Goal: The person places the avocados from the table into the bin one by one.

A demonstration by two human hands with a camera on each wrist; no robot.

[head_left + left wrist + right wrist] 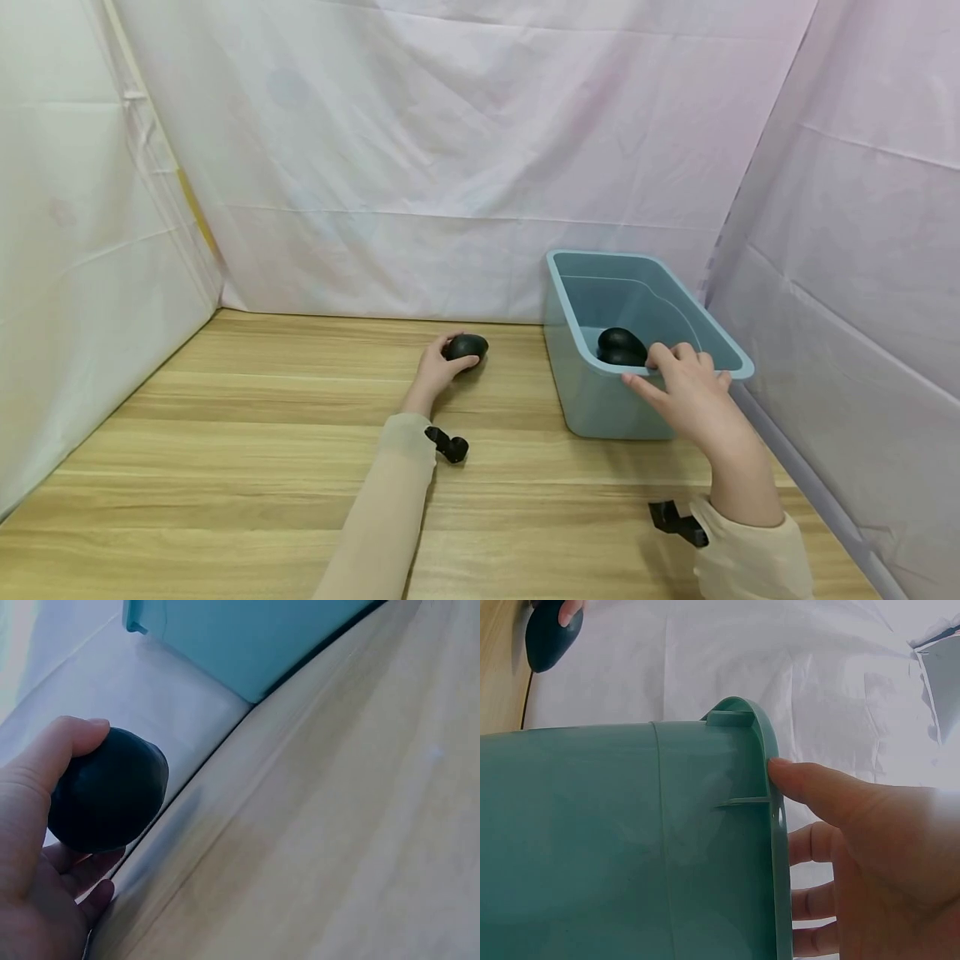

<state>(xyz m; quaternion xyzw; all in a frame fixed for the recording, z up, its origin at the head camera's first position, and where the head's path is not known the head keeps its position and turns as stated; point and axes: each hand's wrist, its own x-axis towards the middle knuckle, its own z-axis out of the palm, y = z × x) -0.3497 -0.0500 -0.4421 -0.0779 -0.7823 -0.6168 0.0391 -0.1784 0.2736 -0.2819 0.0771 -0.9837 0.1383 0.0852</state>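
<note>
Near the back of the table, my left hand (435, 367) holds a dark, smooth, egg-shaped avocado (468, 347) between thumb and fingers. In the left wrist view the avocado (112, 791) seems to be just above the tabletop, its shadow beside it. To the right stands a blue-green plastic bin (562, 358). My right hand (693, 396) grips the bin's near rim, thumb outside and fingers over the inner side; the right wrist view shows the thumb against the rim (780, 847). Inside the bin, close to that rim, two dark avocados (621, 346) lie together, partly hidden by the near wall.
The wood-grain table (247, 450) extends to the left of the bin and in front of it. White cloth sheets (420, 158) hang behind and on both sides. The bin stands near the back sheet and the right one. Small black mounts sit on both sleeves.
</note>
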